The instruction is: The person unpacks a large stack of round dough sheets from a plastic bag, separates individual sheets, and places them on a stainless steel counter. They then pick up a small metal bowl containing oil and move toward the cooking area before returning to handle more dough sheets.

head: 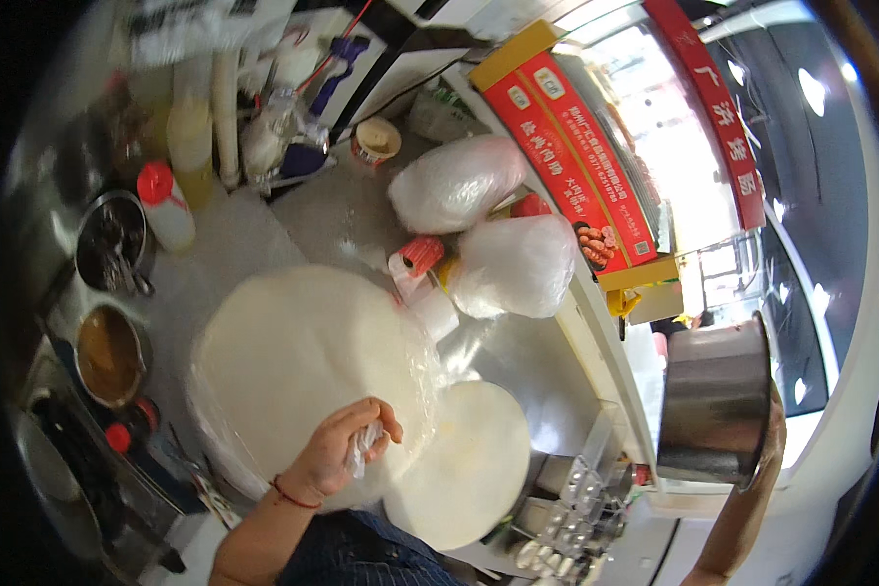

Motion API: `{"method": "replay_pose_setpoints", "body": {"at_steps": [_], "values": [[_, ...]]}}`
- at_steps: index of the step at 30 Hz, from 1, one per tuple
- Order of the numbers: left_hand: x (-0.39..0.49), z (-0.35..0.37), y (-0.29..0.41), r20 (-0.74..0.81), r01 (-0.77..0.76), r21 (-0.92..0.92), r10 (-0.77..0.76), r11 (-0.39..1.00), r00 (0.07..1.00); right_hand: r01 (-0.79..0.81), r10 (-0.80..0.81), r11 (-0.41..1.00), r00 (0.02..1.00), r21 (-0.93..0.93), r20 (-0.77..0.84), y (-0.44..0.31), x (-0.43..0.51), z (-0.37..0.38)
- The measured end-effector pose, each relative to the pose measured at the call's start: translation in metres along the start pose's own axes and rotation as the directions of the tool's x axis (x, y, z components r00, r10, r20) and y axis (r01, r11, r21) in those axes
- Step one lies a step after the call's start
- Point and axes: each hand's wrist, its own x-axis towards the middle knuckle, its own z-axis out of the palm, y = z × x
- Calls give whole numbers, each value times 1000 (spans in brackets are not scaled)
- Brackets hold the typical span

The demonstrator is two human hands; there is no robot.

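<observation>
At the lower middle, my left hand (pixel 328 453) has its fingers curled around a crumpled white tissue or piece of plastic film (pixel 367 445). Below that hand lies a large round stack of pale sheets (pixel 293 344), apparently thin flatbread or dough, in clear plastic wrap. Partly under its right edge is a second pale round (pixel 469 469). Far to the right, my right hand (pixel 775 432) grips a deep stainless steel pot (pixel 714 403) at its rim side, raised near the counter's outer edge. The pot looks tipped on its side, and its inside is hidden.
Two filled plastic bags (pixel 458 183) and a red-and-white roll (pixel 420 256) lie beyond the stack. Brown sauce fills a bowl (pixel 108 355) at left, near a pot of utensils (pixel 110 242) and a red-capped bottle (pixel 165 205). A red-panelled machine (pixel 571 161) borders the counter; egg trays (pixel 575 498) sit lower right.
</observation>
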Motion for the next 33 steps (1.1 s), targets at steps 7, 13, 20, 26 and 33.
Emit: {"method": "replay_pose_setpoints", "body": {"at_steps": [7,13,20,26,33], "values": [[-7,-1,6,-72,-35,-32,33,999,997,48,-54,995,996,-84,-71,2,-15,0],[-10,-13,11,-198,-121,21,122,992,973,69,-83,988,991,-141,-100,3,-26,-4],[-5,-14,15,-273,-188,59,197,980,942,77,-99,983,987,-165,-127,4,-32,-1],[-5,-11,10,-261,-196,156,232,968,937,81,-104,981,986,-173,-128,5,-35,1],[-2,2,10,-223,-90,222,140,971,965,97,-122,978,984,-182,-129,3,-40,2]]}}
